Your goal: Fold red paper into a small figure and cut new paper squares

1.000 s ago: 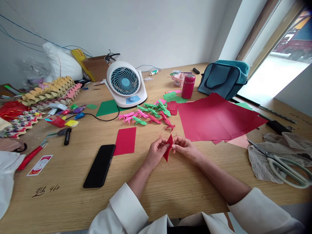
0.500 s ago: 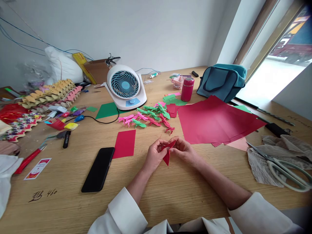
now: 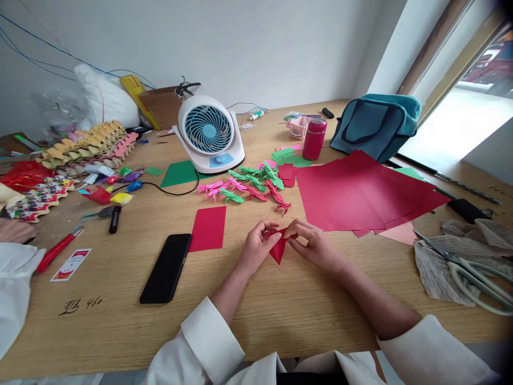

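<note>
Pinching a pointed, creased red paper triangle [image 3: 278, 247], both hands.

Left hand [image 3: 256, 250]: forearm enters from 7 o'clock, wrist straight, thumb and forefinger pinched together. Right hand [image 3: 318, 247]: forearm enters from 4 o'clock, fingertips pinched likewise (knuckles up). Fingertips of both meet near centre.

Light wooden table [image 3: 112, 331], black phone [image 3: 166, 267], red paper sheets [image 3: 360, 195], white fan [image 3: 208, 133], teal bag [image 3: 377, 125], folded paper figures [image 3: 244, 187], red flask [image 3: 314, 139]
</note>
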The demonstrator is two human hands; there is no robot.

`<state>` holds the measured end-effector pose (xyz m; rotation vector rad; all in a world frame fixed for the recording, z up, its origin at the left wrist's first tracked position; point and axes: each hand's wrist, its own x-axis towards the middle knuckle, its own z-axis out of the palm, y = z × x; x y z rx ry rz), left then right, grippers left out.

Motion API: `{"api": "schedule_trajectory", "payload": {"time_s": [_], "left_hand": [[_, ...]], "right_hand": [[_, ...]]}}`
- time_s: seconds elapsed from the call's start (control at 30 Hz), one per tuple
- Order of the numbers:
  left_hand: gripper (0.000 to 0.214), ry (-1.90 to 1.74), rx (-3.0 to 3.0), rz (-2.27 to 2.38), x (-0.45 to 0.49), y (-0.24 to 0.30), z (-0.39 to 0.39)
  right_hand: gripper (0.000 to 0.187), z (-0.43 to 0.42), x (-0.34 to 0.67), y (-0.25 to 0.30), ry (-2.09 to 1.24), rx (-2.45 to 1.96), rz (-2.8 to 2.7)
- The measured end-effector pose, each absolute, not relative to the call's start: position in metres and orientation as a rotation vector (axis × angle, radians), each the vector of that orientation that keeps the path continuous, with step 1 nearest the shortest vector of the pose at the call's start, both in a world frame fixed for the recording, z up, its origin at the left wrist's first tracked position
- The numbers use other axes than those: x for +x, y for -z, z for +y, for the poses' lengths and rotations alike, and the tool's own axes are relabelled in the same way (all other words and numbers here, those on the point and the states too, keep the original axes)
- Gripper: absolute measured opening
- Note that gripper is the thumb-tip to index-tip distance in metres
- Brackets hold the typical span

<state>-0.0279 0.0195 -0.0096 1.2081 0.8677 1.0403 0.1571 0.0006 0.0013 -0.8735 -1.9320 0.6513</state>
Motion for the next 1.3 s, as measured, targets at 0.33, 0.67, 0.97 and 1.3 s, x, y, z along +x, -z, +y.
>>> {"api": "schedule_trajectory", "payload": {"time_s": [0.33,0.67,0.97,1.3], "left_hand": [[0.056,-0.875,0.831,0.717,-0.027,0.0,0.015],[0.039,-0.901,1.134,0.826,-0.027,0.007,0.016],[0.029,-0.873,1.508,0.92,-0.027,0.002,0.014],[0.04,-1.024,2.087,1.063,-0.024,0.006,0.012]], "right_hand": [[0.012,0.001,0.158,-0.002,-0.516,-0.905,-1.955],[0.015,0.003,0.163,-0.002,-0.481,-0.901,-2.08],[0.013,0.007,0.169,-0.003,-0.491,-0.913,-2.095],[0.011,0.007,0.168,-0.001,-0.526,-0.921,-2.086]]}}
